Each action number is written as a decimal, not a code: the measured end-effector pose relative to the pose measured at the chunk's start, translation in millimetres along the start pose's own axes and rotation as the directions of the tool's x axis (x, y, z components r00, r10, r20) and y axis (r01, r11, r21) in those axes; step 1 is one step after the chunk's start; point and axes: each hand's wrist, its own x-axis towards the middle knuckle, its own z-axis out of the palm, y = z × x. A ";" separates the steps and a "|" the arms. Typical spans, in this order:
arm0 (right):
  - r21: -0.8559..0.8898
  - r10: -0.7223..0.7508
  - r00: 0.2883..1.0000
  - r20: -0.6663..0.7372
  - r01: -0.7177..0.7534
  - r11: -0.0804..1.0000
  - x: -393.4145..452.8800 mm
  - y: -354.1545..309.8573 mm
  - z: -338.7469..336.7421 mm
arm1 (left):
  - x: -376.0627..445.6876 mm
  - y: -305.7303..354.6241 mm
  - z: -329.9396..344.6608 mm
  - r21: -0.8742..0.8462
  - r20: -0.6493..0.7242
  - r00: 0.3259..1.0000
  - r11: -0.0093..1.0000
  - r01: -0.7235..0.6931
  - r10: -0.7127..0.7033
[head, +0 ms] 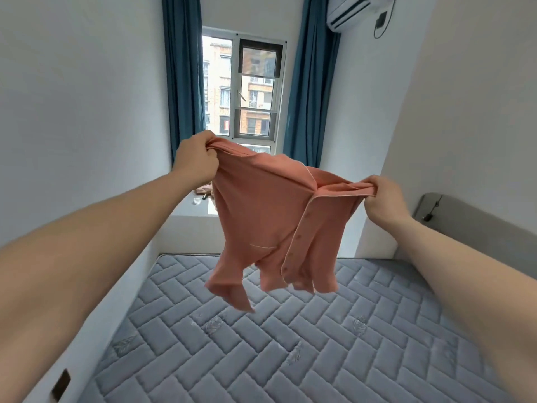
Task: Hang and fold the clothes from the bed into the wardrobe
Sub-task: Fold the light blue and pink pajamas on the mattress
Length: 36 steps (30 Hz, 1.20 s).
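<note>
One pink shirt (270,216) hangs in the air above the bed (261,344), spread between two hands: the left hand (196,159) grips one bunched top corner, the right hand (383,199) pinches the other, fingers curled tight on the cloth. Behind stand one window (244,85), two blue curtains (183,68) and an air conditioner (348,10), cut off at the top. The shirt hides part of a ledge (191,209) holding small, indistinct items.
</note>
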 end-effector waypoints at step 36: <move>-0.507 0.550 0.270 0.791 -0.216 0.835 -641.4 294.7 318.7 | -706.0 -321.5 235.5 0.595 0.803 -0.082 0.782 0.186 -0.591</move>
